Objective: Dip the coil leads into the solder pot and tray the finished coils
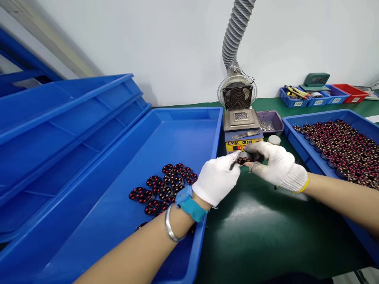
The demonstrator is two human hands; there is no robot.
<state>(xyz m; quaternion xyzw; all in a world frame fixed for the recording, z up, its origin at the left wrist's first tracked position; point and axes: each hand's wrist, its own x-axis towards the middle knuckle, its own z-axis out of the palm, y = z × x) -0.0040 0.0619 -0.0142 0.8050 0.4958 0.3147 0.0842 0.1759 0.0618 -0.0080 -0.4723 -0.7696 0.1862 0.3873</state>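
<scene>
My left hand (218,176), in a white glove, pinches a small round motor stator (244,158) with a dark ring and copper-coloured windings. From the other side my right hand (274,163), in a knitted glove with blackened fingertips, closes on the same stator. The fingers hide part of it. Both hands are just in front of a solder pot (241,118) whose yellow front panel carries a red digital display. Left of my left hand, several stators (166,193) with red and gold spots lie in a large blue tray (189,128).
A second blue tray (321,115) on the right holds many more stators (346,150). Behind the pot rises a grey exhaust hose (237,33). A purple bin (278,122), a white round lid (274,140) and small tool bins (296,103) stand nearby. Stacked blue trays (74,114) rise at left.
</scene>
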